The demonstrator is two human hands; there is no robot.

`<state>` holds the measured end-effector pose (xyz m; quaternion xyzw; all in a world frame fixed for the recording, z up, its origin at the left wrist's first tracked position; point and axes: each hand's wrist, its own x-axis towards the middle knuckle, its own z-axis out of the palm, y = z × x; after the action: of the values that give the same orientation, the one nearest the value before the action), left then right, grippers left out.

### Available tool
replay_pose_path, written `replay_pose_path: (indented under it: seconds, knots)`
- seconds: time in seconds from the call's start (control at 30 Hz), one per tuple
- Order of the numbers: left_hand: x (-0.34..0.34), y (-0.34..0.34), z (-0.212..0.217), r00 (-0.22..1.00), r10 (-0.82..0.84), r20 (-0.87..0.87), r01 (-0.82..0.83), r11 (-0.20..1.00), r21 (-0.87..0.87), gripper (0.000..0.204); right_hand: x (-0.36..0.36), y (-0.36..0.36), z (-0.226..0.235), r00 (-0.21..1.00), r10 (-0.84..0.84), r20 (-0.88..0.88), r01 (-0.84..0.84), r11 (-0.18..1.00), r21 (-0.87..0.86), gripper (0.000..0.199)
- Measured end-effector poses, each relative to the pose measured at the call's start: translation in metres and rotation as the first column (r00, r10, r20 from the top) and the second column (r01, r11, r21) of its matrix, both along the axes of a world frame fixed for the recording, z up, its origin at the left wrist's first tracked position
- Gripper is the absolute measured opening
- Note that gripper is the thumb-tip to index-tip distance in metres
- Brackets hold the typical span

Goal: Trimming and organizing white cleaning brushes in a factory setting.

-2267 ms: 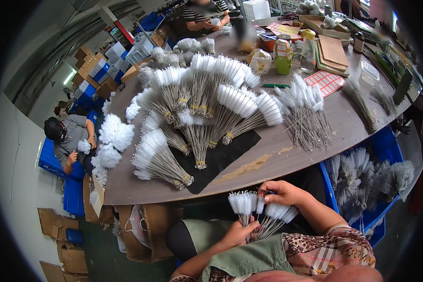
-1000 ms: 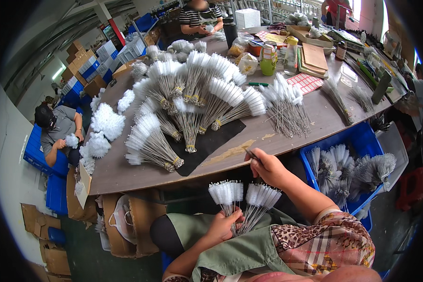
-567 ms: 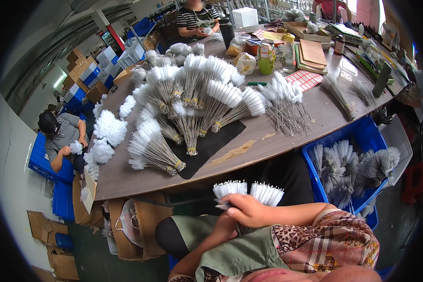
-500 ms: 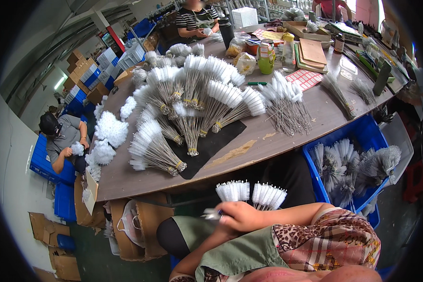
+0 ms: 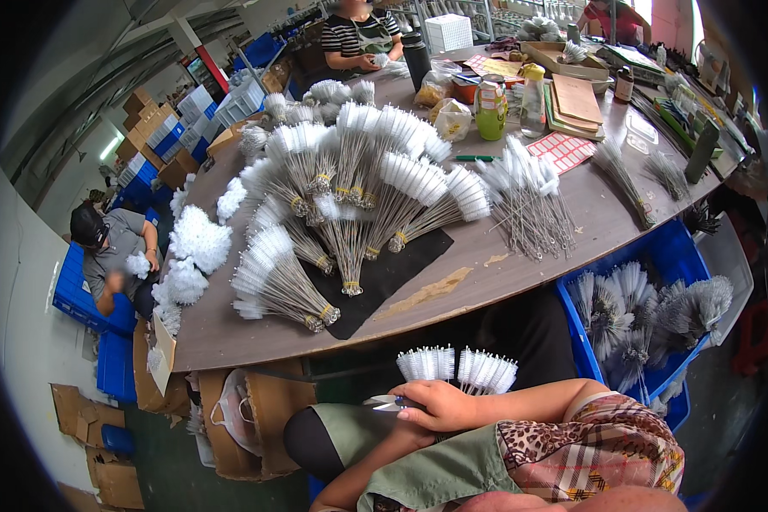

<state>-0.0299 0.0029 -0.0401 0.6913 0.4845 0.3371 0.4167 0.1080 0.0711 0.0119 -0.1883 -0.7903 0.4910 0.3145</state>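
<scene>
Resting on the lap below the near edge of the bench (image 5: 572, 230), the right hand (image 5: 444, 405) lies across a small pair of scissors (image 5: 386, 401), its fingers (image 5: 414, 414) curled down over the handles so that only the metal blades poke out to the left. Two small bunches of white bristle brushes (image 5: 456, 369) stand up just behind that hand, their wire stems hidden beneath it; whether the left hand, which is out of sight under the right forearm, grips those stems cannot be told. The brush heads fan out side by side, close to the bench edge but not touching it.

On the bench, beyond the hand, many bundles of long wire brushes (image 5: 350, 196) spread in a fan, each tied near its base with a yellow band, several lying over a black mat (image 5: 384, 282). To the right of that fan lies a loose heap of untied brushes (image 5: 529, 196). A green cup (image 5: 491, 107) and a clear bottle (image 5: 532, 90) stand farther back. Right of the bench, a blue crate (image 5: 657, 256) holds more brushes. Left of the bench, a seated person (image 5: 111, 256) handles white brush heads, and another person (image 5: 358, 38) sits at the far side.
</scene>
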Motion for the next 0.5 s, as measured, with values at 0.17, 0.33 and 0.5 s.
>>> replay_pose_path:
  seconds: [0.17,0.33,0.5]
  knots:
    - [0.005,0.009,0.012,0.999,0.034,0.011,-0.034,0.999,-0.031,0.039,0.002,0.002,0.0,0.999,0.018,0.05,-0.017,0.999,-0.028,0.041]
    - [0.009,0.007,0.02,0.998,0.053,0.027,-0.051,0.997,-0.052,0.037,0.003,0.002,0.003,0.999,0.033,0.041,-0.032,0.999,-0.014,0.041]
    - [0.008,0.003,0.028,0.997,0.059,0.051,-0.056,0.996,-0.063,0.035,0.008,0.003,0.02,0.999,0.041,0.02,-0.04,0.999,-0.036,0.041]
